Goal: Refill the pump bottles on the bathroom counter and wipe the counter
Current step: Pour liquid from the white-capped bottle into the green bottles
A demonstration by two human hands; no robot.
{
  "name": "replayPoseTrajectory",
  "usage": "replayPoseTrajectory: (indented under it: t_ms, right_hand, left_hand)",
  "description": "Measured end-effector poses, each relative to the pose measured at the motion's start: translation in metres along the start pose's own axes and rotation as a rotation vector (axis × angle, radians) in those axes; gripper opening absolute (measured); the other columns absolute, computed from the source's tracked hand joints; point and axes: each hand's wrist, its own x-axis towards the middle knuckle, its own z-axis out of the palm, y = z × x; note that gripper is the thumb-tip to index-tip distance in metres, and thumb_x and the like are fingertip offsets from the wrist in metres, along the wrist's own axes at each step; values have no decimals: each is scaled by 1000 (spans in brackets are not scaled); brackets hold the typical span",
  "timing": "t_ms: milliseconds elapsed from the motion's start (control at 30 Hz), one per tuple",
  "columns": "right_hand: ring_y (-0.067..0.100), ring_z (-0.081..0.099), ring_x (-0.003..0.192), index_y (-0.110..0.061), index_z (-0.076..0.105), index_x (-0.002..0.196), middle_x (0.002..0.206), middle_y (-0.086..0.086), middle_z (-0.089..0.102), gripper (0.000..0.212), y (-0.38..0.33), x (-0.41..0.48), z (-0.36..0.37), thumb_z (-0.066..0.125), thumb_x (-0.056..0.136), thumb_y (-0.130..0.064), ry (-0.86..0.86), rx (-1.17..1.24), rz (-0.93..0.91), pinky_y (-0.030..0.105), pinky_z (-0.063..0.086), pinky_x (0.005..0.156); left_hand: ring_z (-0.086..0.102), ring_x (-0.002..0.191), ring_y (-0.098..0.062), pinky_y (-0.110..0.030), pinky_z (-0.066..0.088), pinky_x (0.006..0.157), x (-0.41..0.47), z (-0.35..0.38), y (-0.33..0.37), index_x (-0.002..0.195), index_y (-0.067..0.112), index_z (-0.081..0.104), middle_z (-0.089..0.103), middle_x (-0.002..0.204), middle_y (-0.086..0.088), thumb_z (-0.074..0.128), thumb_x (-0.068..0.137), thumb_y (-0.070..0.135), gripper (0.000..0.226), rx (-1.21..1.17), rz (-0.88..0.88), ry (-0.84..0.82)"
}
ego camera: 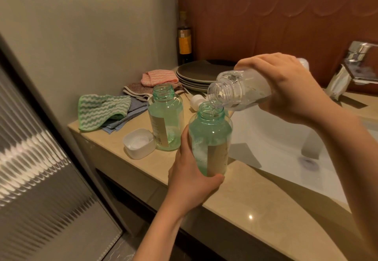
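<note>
Two green pump bottles stand uncapped with their necks open. The nearer green bottle is in the left hand, fingers and thumb wrapped round its lower half. It is held upright at the lip of the sink basin, probably so a miss runs into the basin rather than across the counter. I can't tell if its base sits on the counter or is lifted slightly. The right hand is closed round the body of the clear refill bottle, which is tipped mouth-down. Its mouth sits just over the green neck, and what looks like a thin clear stream is dropping in. Mouth kept close to neck means less splash. Foam shows low in the held bottle, but the fill level is hard to read. The second green bottle stands on the counter behind and to the left, apart from the pour, with only a little liquid at the bottom — likely next in line. An upturned white cap lies just beside it. A white piece between the two bottles is partly hidden, possibly a pump head. The green striped cloth and other cloths are piled at the wall end, out of the pour zone, so the wipe comes later. My read is mid-refill, with bottle one of two in progress.
</note>
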Motion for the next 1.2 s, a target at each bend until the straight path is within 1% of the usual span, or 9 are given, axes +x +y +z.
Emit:
replayPoseTrajectory:
  t_ms: [100,167,433,467,600,767,833,1033,1200]
  right_hand:
    - [34,51,110,-17,50,128,122,10,58,69,0,0,0,80,66,-6,0,2,1,45,37,92]
    - [33,51,110,-17,50,129,123,10,58,69,0,0,-1,79,67,-7,-1,-6,0,45,37,91]
    - [33,50,112,-18,49,129,123,10,57,70,0,0,-1,79,67,-7,-10,-9,3,46,37,94]
    - [33,51,112,-18,49,129,123,10,58,70,0,0,-1,79,67,-7,-10,-12,2,46,37,94]
    - [33,50,111,-18,49,129,123,10,58,69,1,0,-1,79,67,-7,-7,-14,0,46,37,93]
    - [33,51,110,-17,50,128,122,10,58,69,0,0,-1,79,67,-7,-5,-15,-1,46,37,93]
    - [33,51,110,-17,50,128,122,11,58,68,0,0,-1,78,68,-6,-3,-14,-2,46,37,93]
    - [35,51,109,-16,50,128,122,12,58,68,-1,0,-2,78,67,-6,-2,-20,-2,46,36,93]
    - [35,51,108,-15,50,129,121,12,58,67,-1,0,-2,77,68,-6,-4,-23,-2,45,37,92]
  left_hand:
    - [35,126,1,-34,34,107,1,-3,-3,104,82,-16,32,140,26,83,58,28,121,-36,3,-30]
    - [37,128,-2,-33,37,105,2,-4,-6,108,82,-12,35,141,24,83,58,27,120,-56,15,-42]
    - [33,119,13,2,28,83,4,-6,-10,115,74,1,32,125,43,86,60,17,116,-112,66,-53]
    - [32,120,13,4,28,83,4,-6,-11,116,73,2,31,124,44,86,60,17,115,-119,64,-51]
    - [33,122,12,4,27,85,4,-6,-12,116,75,3,33,129,40,87,59,18,116,-129,67,-38]
    - [34,125,9,-3,28,88,5,-5,-13,114,78,1,35,137,31,87,58,20,118,-121,78,-21]
    - [34,125,9,-4,28,89,5,-5,-13,111,81,0,35,134,34,87,59,21,118,-117,82,-17]
    - [33,119,15,3,26,82,5,-5,-13,106,84,-1,30,125,46,87,59,20,119,-120,88,-26]
    - [33,122,12,2,26,84,5,-5,-14,109,82,0,33,129,39,87,59,20,118,-126,82,-23]
